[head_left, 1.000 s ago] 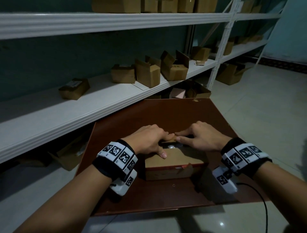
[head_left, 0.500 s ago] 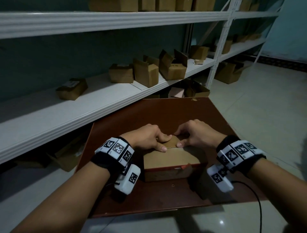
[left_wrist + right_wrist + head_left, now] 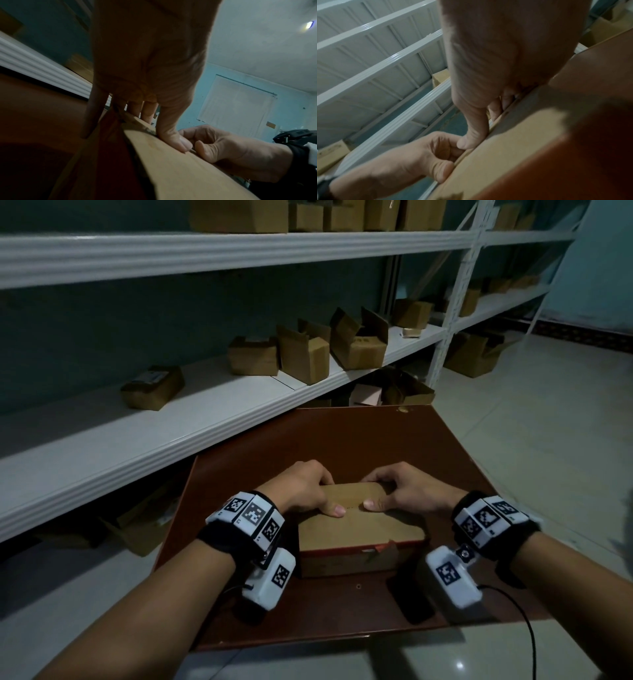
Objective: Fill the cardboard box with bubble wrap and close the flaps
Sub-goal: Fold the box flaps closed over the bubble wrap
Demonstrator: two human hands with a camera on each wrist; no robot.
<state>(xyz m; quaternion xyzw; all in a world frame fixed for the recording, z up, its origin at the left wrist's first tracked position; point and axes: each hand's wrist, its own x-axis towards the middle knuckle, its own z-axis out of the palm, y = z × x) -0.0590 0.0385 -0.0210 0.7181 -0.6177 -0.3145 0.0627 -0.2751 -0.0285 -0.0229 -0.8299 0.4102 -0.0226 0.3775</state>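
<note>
Cardboard box is sitting lower centre of the head view on the brown table. Left hand and right hand are both clamping the far flap, thumbs on top, fingers curling behind, likely pressing it down so it meets the near flap. Bubble wrap isn't showing (presumably inside).
</note>
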